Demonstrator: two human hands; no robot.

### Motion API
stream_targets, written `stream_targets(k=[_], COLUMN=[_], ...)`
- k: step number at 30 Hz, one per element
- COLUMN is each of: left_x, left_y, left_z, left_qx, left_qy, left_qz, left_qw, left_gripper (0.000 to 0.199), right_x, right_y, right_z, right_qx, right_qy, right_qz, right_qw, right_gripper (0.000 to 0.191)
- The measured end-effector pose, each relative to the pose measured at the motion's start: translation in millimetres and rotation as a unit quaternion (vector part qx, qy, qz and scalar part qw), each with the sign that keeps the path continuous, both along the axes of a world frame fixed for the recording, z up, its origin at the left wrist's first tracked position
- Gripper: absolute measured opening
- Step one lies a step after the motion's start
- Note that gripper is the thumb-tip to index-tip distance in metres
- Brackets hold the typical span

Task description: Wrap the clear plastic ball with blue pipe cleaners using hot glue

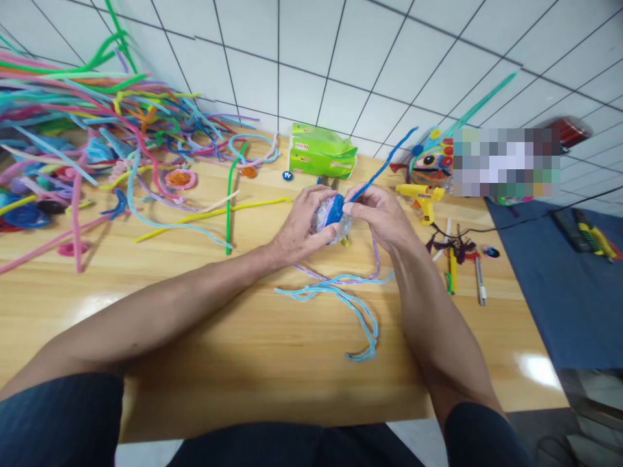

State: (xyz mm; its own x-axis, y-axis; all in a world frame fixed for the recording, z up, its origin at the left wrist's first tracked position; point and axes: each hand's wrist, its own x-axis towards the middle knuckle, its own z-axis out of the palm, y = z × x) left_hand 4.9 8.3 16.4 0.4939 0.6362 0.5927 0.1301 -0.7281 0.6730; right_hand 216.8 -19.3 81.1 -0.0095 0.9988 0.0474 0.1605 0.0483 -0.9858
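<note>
My left hand (306, 224) is wrapped round a clear, rounded plastic piece (344, 227) with blue and lilac pipe cleaner wound about it. Thumb and fingers of my right hand (377, 211) pinch a blue pipe cleaner (389, 157) at the right side of that piece; its free end sticks up to the right. Light blue pipe cleaners (335, 289) lie on the table below my hands, beside a lilac one (377, 259). My fingers cover part of the wound piece.
Many coloured pipe cleaners (73, 123) heap up at the left of the table (272, 383). A green tissue pack (316, 152) stands behind my hands. To the right are a yellow glue gun (424, 200), a cutter knife (480, 280) and a black cord (516, 227).
</note>
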Motion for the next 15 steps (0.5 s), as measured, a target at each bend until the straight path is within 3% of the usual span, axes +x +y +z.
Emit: stream_targets(k=[15], left_x=[2.0], left_y=[2.1], left_z=[0.9], left_qx=[-0.009], left_qy=[-0.001], left_qz=[0.012], left_qw=[1.0], left_gripper=[0.057], right_x=[0.6], right_y=[-0.4], right_z=[3.5], right_qx=[-0.006], right_qy=[0.008], right_qz=[0.009], right_qw=[1.0], right_gripper=[0.029])
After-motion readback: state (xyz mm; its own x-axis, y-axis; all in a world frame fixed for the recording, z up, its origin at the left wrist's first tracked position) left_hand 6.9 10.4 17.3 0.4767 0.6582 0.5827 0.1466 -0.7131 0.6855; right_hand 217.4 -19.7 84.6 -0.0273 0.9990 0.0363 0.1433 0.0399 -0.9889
